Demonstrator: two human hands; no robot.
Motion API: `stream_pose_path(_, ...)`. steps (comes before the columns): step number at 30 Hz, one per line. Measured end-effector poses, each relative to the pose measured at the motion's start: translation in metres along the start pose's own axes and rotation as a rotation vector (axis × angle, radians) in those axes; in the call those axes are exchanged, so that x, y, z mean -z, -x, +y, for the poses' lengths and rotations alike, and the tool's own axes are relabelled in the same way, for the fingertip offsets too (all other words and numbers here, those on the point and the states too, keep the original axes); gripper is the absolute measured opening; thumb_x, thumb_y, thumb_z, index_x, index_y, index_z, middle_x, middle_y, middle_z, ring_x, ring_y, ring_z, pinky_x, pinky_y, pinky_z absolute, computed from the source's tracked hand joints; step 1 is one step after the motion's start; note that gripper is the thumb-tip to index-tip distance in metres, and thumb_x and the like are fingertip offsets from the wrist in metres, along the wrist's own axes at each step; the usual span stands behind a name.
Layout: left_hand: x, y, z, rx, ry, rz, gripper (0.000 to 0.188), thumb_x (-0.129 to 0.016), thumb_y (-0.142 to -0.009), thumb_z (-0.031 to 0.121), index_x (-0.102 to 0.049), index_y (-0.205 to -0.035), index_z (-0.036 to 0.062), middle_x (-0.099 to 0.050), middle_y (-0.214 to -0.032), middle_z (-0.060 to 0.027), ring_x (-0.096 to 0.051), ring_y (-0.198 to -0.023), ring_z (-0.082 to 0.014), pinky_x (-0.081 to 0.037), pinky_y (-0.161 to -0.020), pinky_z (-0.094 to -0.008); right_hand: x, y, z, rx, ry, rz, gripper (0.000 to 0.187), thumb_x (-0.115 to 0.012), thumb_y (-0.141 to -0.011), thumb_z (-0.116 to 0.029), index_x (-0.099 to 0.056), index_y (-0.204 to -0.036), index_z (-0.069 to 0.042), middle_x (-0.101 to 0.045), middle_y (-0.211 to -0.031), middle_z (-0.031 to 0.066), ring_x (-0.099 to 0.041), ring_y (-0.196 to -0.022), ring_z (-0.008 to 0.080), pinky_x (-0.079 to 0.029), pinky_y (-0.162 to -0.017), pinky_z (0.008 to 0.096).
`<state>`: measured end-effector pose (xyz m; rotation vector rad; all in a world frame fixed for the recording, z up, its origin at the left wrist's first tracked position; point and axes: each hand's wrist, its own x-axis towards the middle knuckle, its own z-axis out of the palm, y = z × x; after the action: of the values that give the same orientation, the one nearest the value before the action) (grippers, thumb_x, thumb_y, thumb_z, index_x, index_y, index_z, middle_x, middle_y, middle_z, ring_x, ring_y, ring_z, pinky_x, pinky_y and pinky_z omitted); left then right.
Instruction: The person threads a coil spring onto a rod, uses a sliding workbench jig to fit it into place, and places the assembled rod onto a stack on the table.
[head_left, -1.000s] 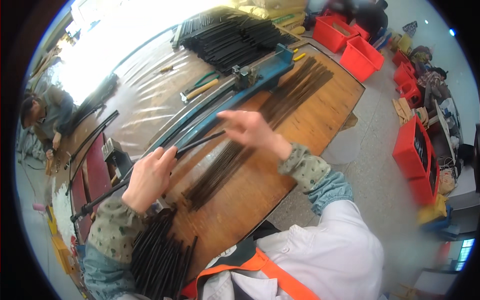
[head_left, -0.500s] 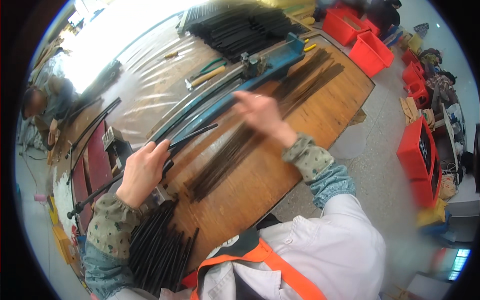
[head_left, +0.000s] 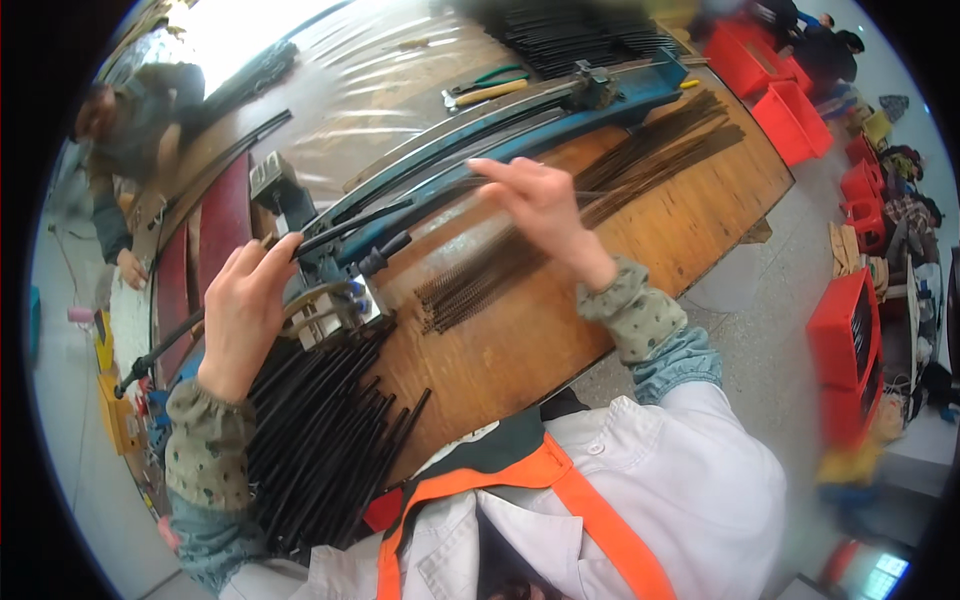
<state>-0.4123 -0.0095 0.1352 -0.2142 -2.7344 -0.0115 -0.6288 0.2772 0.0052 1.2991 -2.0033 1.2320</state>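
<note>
My left hand (head_left: 245, 310) is closed around the end of a slim black tube (head_left: 350, 225), which points up and right over a long blue metal jig (head_left: 640, 98). To the right, my right hand (head_left: 540, 205) is raised above the jig's near side, its thumb and fingers drawn together toward the tube. Whatever lies in that pinch is too thin to make out. Under and beyond it, long thin dark coil springs (head_left: 445, 300) lie in a bundle on the wooden table. Next to my left forearm is a pile of black tubes (head_left: 320, 450).
Pliers with a yellow handle (head_left: 490, 92) lie behind the jig. A metal machine part with a lever (head_left: 335, 305) sits by my left hand. More black strips (head_left: 590, 35) are stacked at the back. A co-worker's hand (head_left: 132, 270) is at far left; red bins (head_left: 790, 122) stand right.
My left hand has shifted left and the tube now lies along the jig. My right hand, blurred before, has slowed with its fingers pointing left. The whole view has turned somewhat.
</note>
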Motion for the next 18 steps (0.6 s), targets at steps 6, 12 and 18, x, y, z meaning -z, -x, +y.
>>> stream_pose_path(6,0.022,0.027,-0.025,0.068,0.06,0.043,0.028,-0.067,-0.09,0.001,-0.065,-0.118,0.0052,-0.061,-0.089,-0.0152,-0.063,-0.084,-0.0366,-0.05,-0.073,-0.0456,-0.026,-0.028,-0.016,0.16,-0.049,0.055,0.031,-0.069,-0.097,-0.013,-0.07,-0.128,-0.009,-0.067,-0.086,0.0074,-0.06,-0.07,0.0208,-0.049,-0.062,0.0335)
stream_pose_path(12,0.062,0.073,-0.084,0.311,-0.053,0.281,0.021,-0.063,-0.099,0.005,-0.064,-0.119,-0.0006,-0.068,-0.102,-0.0214,-0.066,-0.089,-0.0408,-0.052,-0.078,-0.0413,-0.061,-0.035,-0.006,-0.223,-0.149,-0.296,0.017,-0.066,-0.099,-0.008,-0.072,-0.114,-0.002,-0.071,-0.083,0.0059,-0.063,-0.072,0.0122,-0.051,-0.067,0.0277)
stream_pose_path(18,0.09,0.118,-0.077,0.496,-0.004,0.354,0.023,-0.064,-0.1,0.008,-0.067,-0.12,-0.0032,-0.07,-0.099,-0.02,-0.067,-0.08,-0.0306,-0.052,-0.074,-0.0371,-0.155,-0.126,-0.109,0.021,-0.608,-0.432,0.014,-0.072,-0.096,-0.013,-0.076,-0.104,-0.002,-0.075,-0.085,0.0042,-0.065,-0.073,0.0081,-0.052,-0.069,0.0243)
